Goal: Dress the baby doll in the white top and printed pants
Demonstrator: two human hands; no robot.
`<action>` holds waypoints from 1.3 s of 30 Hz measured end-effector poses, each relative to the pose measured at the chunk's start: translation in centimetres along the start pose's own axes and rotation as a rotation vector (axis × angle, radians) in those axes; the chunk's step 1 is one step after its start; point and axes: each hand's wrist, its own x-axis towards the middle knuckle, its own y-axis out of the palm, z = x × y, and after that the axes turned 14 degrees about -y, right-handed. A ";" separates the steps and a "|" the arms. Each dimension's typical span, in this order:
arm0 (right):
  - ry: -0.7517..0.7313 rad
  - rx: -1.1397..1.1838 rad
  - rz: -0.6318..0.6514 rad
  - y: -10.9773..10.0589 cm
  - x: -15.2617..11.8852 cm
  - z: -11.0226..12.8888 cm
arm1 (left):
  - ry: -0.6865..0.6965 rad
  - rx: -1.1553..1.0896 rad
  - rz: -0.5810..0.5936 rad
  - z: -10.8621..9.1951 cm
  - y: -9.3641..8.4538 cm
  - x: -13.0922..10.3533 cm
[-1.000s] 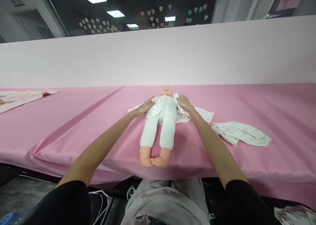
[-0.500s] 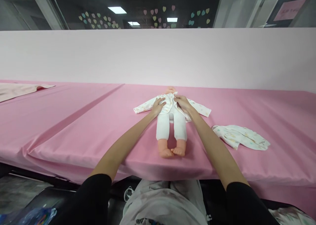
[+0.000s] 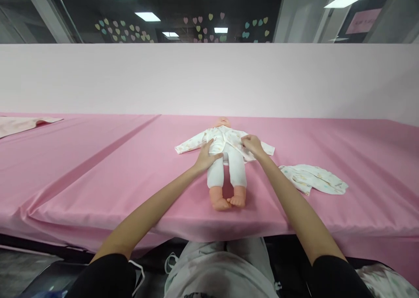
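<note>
A baby doll (image 3: 226, 193) lies on its back, feet toward me, with white cloth legs. A white patterned jacket (image 3: 192, 143) covers its torso, sleeves spread to both sides; its front overlaps at the chest. My left hand (image 3: 207, 156) rests at the doll's waist on the left, thumb and fingers apart, against the jacket's lower edge. My right hand (image 3: 252, 145) is closed at the jacket's right side near the armpit, its fingertips pinched on the jacket cloth.
Patterned white trousers (image 3: 316, 179) lie on the pink table cover (image 3: 108, 171) to the right. A pale folded cloth (image 3: 19, 124) is at the far left. Behind the table stands a white partition (image 3: 196, 80).
My right hand has moved outward from the chest to the jacket's right side and its fingers have closed. My left hand has slid down to the waist. The view has shifted slightly.
</note>
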 end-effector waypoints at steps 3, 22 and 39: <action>-0.012 -0.135 0.187 0.2 -2.1 -0.1 | -0.003 -0.054 -0.063 0.1 0.6 0.4; 0.207 0.585 -0.218 1.9 -2.8 -3.4 | 0.170 -0.257 -0.114 0.2 -2.3 2.1; -0.208 -0.602 -0.070 -7.1 -11.1 0.4 | 0.713 0.290 0.142 -0.1 -1.2 -1.0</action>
